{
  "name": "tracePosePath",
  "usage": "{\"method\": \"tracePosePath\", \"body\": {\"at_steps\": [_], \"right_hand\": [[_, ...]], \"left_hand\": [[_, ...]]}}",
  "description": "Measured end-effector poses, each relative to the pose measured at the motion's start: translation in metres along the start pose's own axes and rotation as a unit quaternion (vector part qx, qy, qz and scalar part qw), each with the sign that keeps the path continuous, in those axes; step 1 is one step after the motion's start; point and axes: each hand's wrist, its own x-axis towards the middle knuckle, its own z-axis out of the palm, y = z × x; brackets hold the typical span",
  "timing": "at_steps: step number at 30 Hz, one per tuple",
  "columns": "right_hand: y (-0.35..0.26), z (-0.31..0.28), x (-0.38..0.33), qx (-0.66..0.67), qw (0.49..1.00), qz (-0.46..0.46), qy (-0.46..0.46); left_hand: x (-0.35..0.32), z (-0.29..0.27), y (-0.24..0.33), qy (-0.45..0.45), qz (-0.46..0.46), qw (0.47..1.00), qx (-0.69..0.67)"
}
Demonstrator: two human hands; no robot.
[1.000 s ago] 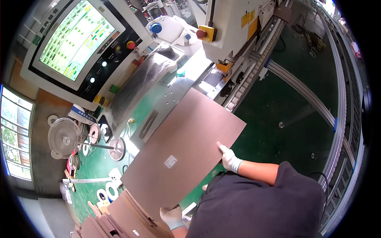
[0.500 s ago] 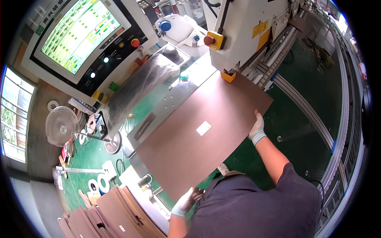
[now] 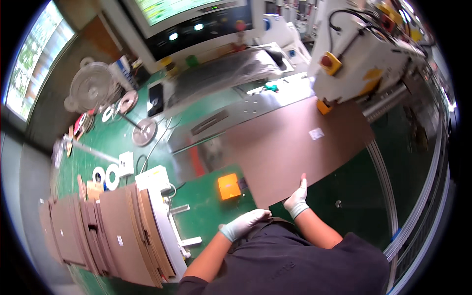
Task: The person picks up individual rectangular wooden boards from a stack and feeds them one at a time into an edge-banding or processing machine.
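Note:
A flat brown panel point(image 3: 295, 152) with a small white label point(image 3: 316, 133) lies slanting in front of me, its far end under the white machine head point(image 3: 354, 73). My right hand point(image 3: 296, 198), in a pale glove, grips the panel's near edge, with the thumb on top and the other fingers hidden beneath. My left hand point(image 3: 245, 224), also gloved, rests against my waist beside the panel's near corner. Its fingers look stretched out and flat, with nothing visible in them; whether they touch the panel I cannot tell.
Brown panels point(image 3: 113, 231) stand stacked at lower left. A fan point(image 3: 93, 88) stands farther off, and an orange box-shaped part point(image 3: 229, 187) sits left of the panel. A control screen point(image 3: 172, 10) is at the back; metal rails point(image 3: 388, 187) run along the right.
My view has turned, shifting the surroundings. The panel has moved along the machine's edge to the right. My right hand now holds it nearer my body; my left hand has come to my waist.

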Motion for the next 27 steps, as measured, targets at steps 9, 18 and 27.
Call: {"method": "tracePosePath", "body": {"at_steps": [9,18,27], "right_hand": [[-0.071,0.009,0.044,-0.067,0.996,-0.062,0.004],[-0.116,-0.006,0.087,-0.228,0.928,-0.132,0.263],[0.012,0.011,0.034,-0.310,0.918,-0.190,0.157]], "left_hand": [[-0.273,-0.106,-0.206,0.790,0.001,0.595,-0.146],[-0.544,-0.069,-0.380,0.928,-0.111,0.233,-0.269],[-0.517,-0.072,-0.361,0.931,-0.273,0.167,-0.178]]}}
